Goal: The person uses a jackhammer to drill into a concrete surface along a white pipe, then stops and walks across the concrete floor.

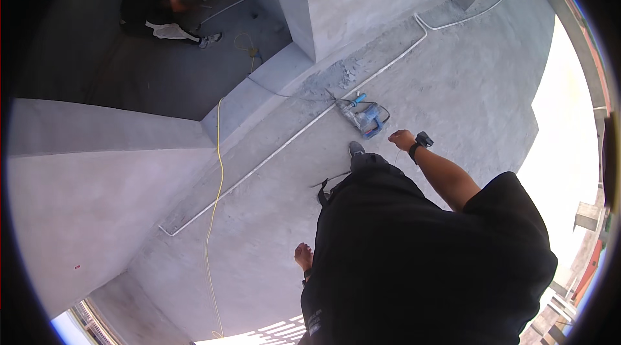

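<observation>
My right hand (402,140) hangs over the concrete floor, its fingers loosely bent and nothing visible in them. A black strap with a small dark device (424,139) is around that wrist. Just beyond this hand lies a blue and grey power tool (366,117), which looks like a rotary hammer, on its side on the floor beside a white pipe (304,124). At my other side, my left hand (303,256) hangs low, partly hidden by my black shirt, with loosely bent fingers and no object visible in it.
The thin pipe runs along the wall base, past rubble (348,75). A yellow cord (220,144) crosses the floor and a low sill (259,89). Inside the dark recess, another person (155,2) crouches near a small yellow-cabled connector (253,53). Bright sunlight falls at right.
</observation>
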A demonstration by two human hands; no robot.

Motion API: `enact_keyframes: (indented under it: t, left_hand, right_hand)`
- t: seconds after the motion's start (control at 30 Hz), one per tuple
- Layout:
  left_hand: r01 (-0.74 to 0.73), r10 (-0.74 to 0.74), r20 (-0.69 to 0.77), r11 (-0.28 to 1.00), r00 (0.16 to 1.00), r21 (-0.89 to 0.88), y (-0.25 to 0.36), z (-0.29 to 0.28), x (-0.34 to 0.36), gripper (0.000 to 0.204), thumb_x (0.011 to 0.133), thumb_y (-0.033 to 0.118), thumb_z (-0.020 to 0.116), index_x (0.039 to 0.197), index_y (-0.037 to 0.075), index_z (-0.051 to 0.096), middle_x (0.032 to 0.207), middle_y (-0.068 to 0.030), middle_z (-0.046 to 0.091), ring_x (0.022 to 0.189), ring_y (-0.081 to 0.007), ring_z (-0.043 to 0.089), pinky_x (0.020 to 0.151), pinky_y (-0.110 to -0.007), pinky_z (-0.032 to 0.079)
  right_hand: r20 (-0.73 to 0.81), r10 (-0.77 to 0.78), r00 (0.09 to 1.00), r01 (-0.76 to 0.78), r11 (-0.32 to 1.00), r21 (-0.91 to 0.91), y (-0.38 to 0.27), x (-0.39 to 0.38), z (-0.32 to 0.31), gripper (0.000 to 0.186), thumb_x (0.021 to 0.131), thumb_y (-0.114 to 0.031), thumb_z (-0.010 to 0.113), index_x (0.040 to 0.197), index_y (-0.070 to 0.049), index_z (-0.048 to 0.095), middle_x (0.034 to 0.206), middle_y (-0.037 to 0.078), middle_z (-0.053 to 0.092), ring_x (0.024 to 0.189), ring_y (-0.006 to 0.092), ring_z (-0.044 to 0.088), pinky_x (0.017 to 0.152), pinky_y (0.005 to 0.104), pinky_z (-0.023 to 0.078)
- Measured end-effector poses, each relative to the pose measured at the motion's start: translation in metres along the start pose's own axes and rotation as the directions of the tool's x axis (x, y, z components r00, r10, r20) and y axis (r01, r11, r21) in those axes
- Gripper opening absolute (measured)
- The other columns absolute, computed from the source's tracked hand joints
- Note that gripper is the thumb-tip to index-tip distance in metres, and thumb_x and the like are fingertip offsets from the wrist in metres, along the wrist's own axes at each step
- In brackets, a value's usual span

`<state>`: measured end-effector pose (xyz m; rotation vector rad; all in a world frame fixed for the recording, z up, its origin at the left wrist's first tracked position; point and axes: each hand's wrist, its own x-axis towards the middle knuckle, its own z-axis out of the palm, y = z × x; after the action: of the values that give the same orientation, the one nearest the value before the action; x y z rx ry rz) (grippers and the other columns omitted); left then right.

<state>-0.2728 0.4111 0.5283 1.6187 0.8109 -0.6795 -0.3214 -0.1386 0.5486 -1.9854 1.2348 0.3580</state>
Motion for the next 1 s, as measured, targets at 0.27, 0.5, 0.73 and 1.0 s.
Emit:
enact_keyframes:
  t: [0.27,0.5,0.73,1.0]
  left_hand:
    - [-0.298,0.289,0.075,0.919,0.954,0.258,-0.064,-0.024,0.018,0.015,0.075,0.016,0.055,0.075,0.001,0.058,0.057,-0.0004,0.053,0.051,-0.007,0.046,0.048,-0.023,0.038]
    - [-0.197,0.198,0.011,0.97,0.98,0.142,-0.061,-0.03,0.014,0.015,0.074,0.015,0.057,0.075,0.0,0.057,0.059,-0.0015,0.054,0.051,-0.0075,0.046,0.047,-0.023,0.038]
    - [-0.14,0.157,-0.058,0.963,0.986,0.232,-0.057,-0.025,0.004,0.018,0.072,0.017,0.057,0.073,0.0,0.059,0.063,-0.004,0.055,0.053,-0.0083,0.047,0.048,-0.024,0.039]
    - [-0.183,0.209,-0.065,0.943,0.976,0.276,-0.055,-0.022,-0.001,0.036,0.075,0.03,0.057,0.085,-0.005,0.06,0.069,-0.006,0.058,0.06,-0.0117,0.052,0.054,-0.027,0.044]
  right_hand:
    - [-0.014,-0.067,0.998,0.066,0.995,-0.075,0.012,0.004,0.009,0.033,0.067,-0.039,0.061,0.083,-0.012,0.066,0.086,0.01,0.064,0.083,0.0243,0.06,0.076,0.0341,0.046]
    - [0.032,-0.042,0.999,0.045,0.997,-0.069,0.002,-0.004,0.011,0.034,0.068,-0.041,0.06,0.084,-0.012,0.066,0.087,0.01,0.063,0.084,0.0255,0.059,0.075,0.0351,0.046]
    - [0.021,-0.069,0.997,0.071,0.992,-0.104,-0.011,-0.008,0.015,0.033,0.068,-0.041,0.059,0.083,-0.013,0.066,0.085,0.01,0.063,0.083,0.0254,0.06,0.075,0.0354,0.046]
    - [0.075,-0.083,0.994,0.091,0.99,-0.104,-0.027,-0.015,0.009,0.029,0.069,-0.038,0.059,0.078,-0.012,0.067,0.077,0.007,0.064,0.074,0.0206,0.061,0.069,0.0316,0.047]
